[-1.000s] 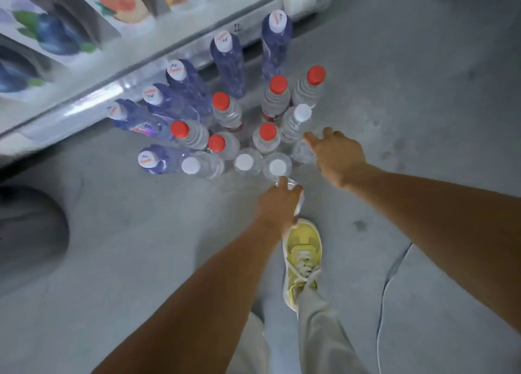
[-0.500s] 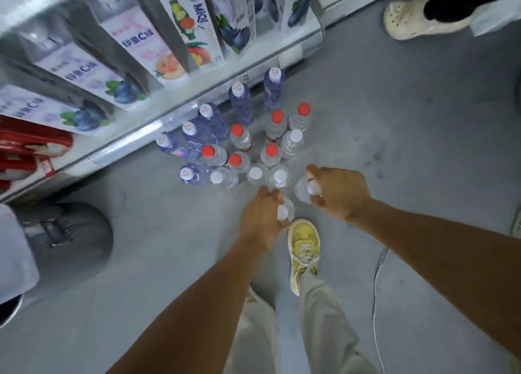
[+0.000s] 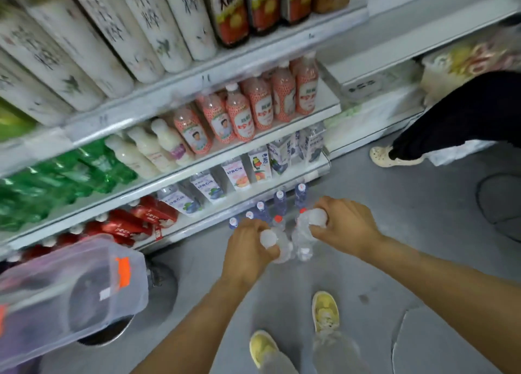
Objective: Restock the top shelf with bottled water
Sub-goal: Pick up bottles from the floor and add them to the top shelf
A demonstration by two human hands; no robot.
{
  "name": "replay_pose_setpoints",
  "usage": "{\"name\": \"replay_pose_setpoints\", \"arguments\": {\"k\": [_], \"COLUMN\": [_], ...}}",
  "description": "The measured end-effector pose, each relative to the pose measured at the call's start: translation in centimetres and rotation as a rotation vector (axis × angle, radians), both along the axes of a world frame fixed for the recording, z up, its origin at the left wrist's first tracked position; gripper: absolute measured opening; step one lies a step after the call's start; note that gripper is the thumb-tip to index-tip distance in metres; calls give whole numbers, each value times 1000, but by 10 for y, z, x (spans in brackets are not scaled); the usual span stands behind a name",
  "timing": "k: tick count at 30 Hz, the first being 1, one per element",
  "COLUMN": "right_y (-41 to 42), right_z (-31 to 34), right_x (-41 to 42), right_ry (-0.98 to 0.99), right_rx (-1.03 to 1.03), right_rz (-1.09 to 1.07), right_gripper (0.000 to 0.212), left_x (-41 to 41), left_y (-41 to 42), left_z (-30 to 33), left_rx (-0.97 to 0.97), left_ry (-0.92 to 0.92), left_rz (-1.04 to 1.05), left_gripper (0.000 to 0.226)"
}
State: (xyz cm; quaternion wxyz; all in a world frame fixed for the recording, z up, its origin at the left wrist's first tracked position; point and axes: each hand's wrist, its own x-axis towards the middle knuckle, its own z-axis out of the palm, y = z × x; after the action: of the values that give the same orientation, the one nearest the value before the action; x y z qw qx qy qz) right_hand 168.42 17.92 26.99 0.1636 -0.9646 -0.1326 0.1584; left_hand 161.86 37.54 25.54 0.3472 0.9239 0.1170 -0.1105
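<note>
My left hand [image 3: 248, 249] grips a clear water bottle [image 3: 277, 245] with a white cap by its neck. My right hand [image 3: 344, 222] holds a second clear, white-capped water bottle [image 3: 303, 238] the same way. Both bottles hang off the grey floor, side by side. Behind them, several more bottles [image 3: 279, 203] with blue bodies and red or white caps stand on the floor against the shelf base. The shelf unit [image 3: 197, 83] rises in front of me; its top shelf is out of view.
Shelves hold white cartons, pink bottles, green bottles, juice boxes and red packs. A clear plastic bin [image 3: 70, 292] sits at the lower left over a metal stool [image 3: 160, 289]. Another person's leg and pale shoe [image 3: 383, 156] stand at the right. My yellow shoes [image 3: 324, 310] are below.
Both hands have lifted a white-capped bottle each off the floor group. The view has risen, so more shelves show and the floor bottles look farther away.
</note>
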Motion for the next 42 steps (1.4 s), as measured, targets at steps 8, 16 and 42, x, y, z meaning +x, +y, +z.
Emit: {"name": "replay_pose_setpoints", "arguments": {"k": [8,16,42], "right_y": [12,28,137], "right_z": [177,328,627], "right_x": [24,61,149], "right_ry": [-33,-267,-727], "right_rx": [499,505,974], "right_rz": [43,311,436], "right_gripper": [16,19,53], "left_x": [21,35,89], "left_y": [49,72,153], "left_z": [171,325,549], "left_rx": [-63,4,-153], "left_ry": [-302,-543,-1128], "left_rz": [-48,-1,465], "left_gripper": [21,28,33]}}
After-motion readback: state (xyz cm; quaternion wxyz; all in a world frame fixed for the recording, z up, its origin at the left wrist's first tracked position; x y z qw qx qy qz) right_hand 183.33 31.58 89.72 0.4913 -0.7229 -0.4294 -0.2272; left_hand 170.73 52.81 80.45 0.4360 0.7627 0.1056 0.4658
